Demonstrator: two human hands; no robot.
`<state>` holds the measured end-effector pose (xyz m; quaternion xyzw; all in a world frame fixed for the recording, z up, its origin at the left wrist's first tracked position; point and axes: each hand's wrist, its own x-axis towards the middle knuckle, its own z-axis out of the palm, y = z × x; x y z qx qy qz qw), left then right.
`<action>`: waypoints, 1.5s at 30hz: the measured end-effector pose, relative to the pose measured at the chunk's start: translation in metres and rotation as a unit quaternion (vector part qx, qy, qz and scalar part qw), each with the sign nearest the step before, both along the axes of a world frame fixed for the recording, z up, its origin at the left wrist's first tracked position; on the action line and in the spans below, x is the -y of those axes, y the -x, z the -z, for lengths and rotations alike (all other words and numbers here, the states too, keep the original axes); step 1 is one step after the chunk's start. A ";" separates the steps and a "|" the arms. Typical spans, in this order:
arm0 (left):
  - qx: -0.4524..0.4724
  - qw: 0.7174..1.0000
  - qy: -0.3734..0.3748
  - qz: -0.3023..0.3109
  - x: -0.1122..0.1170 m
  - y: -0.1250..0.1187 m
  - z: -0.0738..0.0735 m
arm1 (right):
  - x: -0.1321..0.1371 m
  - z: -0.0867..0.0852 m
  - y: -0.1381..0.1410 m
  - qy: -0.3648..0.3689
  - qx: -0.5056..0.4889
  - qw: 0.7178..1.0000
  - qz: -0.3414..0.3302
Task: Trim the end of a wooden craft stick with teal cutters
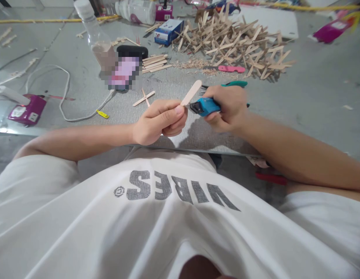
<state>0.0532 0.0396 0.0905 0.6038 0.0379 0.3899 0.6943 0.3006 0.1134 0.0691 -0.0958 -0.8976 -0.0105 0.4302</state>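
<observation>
A grey mat (314,97) is spread over the floor, and the work is laid out on it within arm's reach. At the far left a magenta power strip (27,112) is set down, and a white cable (65,93) is looped from it toward a phone (124,71) whose screen is blurred, so nothing on it can be read. A clear bottle (95,35) is stood just behind the phone, its top cut off by the frame edge. Two sticks glued as a cross (144,98) are left flat near the hands, probably so that the joint can set. The left hand (159,122) is closed in a pinch on the lower end of a stick (191,93), which is held tilted up and away from the body, leaving most of its length free; the gripped end is hidden by the fingers. The right hand (226,108) is wrapped around a blue cutter (205,106), whose tip is brought against the stick just beside the left thumb; whether the blade is touching the wood cannot be made out. Green-handled scissors (234,83) lie behind that hand, half covered by it. Farther back a blue box (168,31), a bundle of loose sticks (155,64), shavings (194,64) and a pink tool (231,69) are gathered beside a large pile of crosses (235,42), kept apart from the cutting.
</observation>
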 end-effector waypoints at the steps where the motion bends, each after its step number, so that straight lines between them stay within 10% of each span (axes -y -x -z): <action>1: 0.000 1.000 0.002 0.005 0.000 0.000 0.000 | 0.000 0.000 0.000 0.002 0.001 1.000 0.001; 13: 0.004 0.995 -0.095 -0.009 -0.006 0.000 0.016 | 0.003 -0.001 -0.004 0.040 0.048 0.998 -0.022; 24: -0.072 0.975 -0.147 -0.150 -0.018 -0.002 0.027 | 0.011 0.012 -0.006 0.165 0.093 0.978 0.088; 38: 0.005 0.999 -0.040 -0.001 -0.006 -0.006 0.012 | -0.006 -0.001 -0.007 0.010 0.053 0.999 0.001; 45: -0.035 0.984 -0.112 -0.137 -0.012 -0.004 0.021 | -0.002 -0.004 -0.006 0.015 0.033 0.999 -0.008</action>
